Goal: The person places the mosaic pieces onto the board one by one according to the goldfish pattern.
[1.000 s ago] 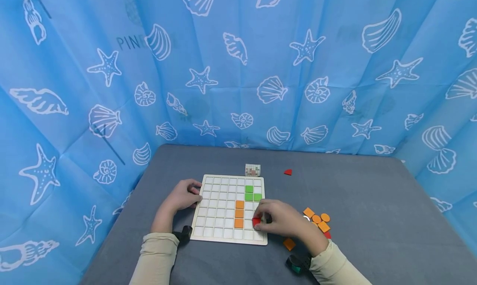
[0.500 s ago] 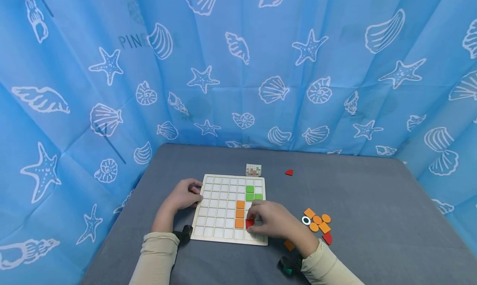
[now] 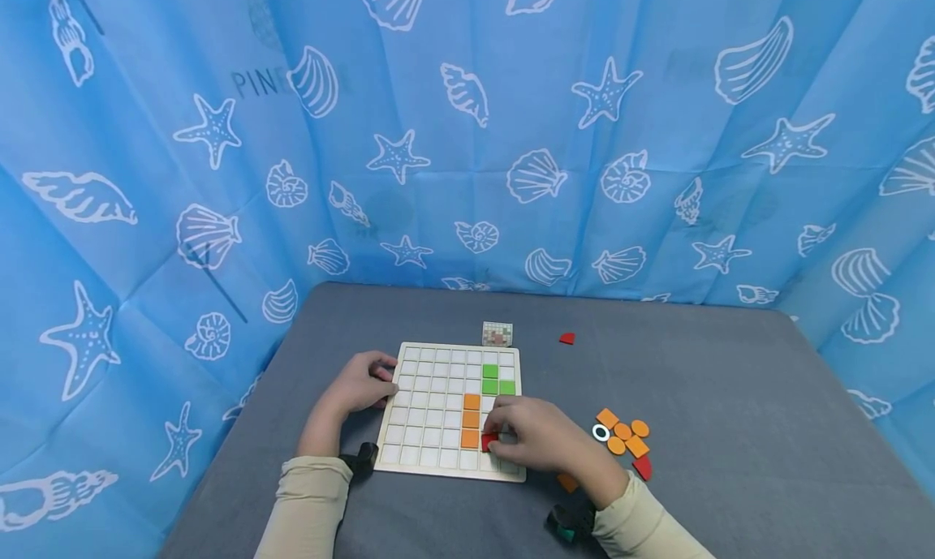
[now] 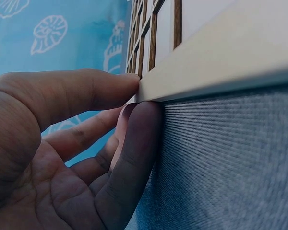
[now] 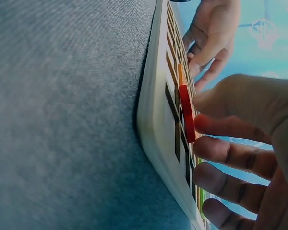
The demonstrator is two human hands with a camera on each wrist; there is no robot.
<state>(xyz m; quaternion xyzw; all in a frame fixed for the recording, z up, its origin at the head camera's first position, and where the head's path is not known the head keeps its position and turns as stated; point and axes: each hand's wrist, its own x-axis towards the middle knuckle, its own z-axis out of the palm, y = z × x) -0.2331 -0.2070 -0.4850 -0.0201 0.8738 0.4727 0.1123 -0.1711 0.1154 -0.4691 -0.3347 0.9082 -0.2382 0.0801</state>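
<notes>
A wooden grid board (image 3: 431, 457) with white squares lies on the table. My left hand (image 3: 363, 380) grips its left edge; in the left wrist view, the thumb and a finger meet at the rim (image 4: 206, 72). Over the lower right squares, my right hand (image 3: 536, 435) pinches a red tile (image 3: 489, 442) between thumb and fingers. The right wrist view shows this red tile (image 5: 186, 113) edge-on, tilted against the board's squares; its full outline is hidden. Left of it runs a column of orange square tiles (image 3: 471, 419). Green square tiles (image 3: 490, 371) sit higher up, partly behind the right hand.
A small printed grid card (image 3: 497, 334) lies behind the board, and a red quarter-round piece (image 3: 567, 338) is to its right. Loose orange pieces (image 3: 622, 431), a white ring (image 3: 601, 432) and another red piece (image 3: 642, 467) lie right of the right hand. An orange tile (image 3: 567, 483) is under the right forearm.
My right hand has moved left across the board with the red tile, to beside the lowest orange tile, then slightly nearer me. The left hand stays at the edge.
</notes>
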